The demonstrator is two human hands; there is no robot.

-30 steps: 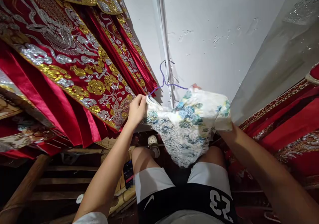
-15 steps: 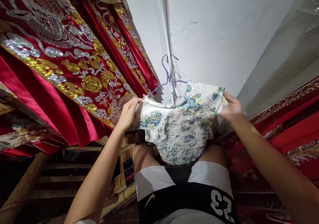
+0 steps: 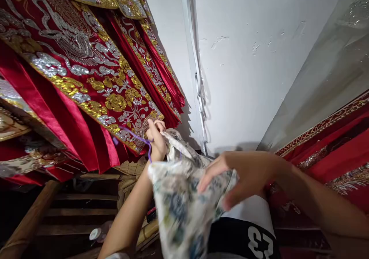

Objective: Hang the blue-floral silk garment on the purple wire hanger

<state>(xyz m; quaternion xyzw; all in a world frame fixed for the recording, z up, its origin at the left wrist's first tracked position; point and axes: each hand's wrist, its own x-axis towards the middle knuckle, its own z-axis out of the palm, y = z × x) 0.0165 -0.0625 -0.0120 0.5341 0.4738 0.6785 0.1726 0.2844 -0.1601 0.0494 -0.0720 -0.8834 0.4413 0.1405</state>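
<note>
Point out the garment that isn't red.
The white floral garment, held in the left hand with the right hand on it; the red garments hang embroidered in gold.

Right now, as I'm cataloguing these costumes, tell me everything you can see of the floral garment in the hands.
The floral garment is cream, silky-looking cloth printed with blue, green and yellow flowers. Bunched, crumpled and blurred, it droops before the black shorts. The left hand pinches its upper edge together with a purple wire hanger; the right hand lies across its gathered middle, fingers spread.
</note>
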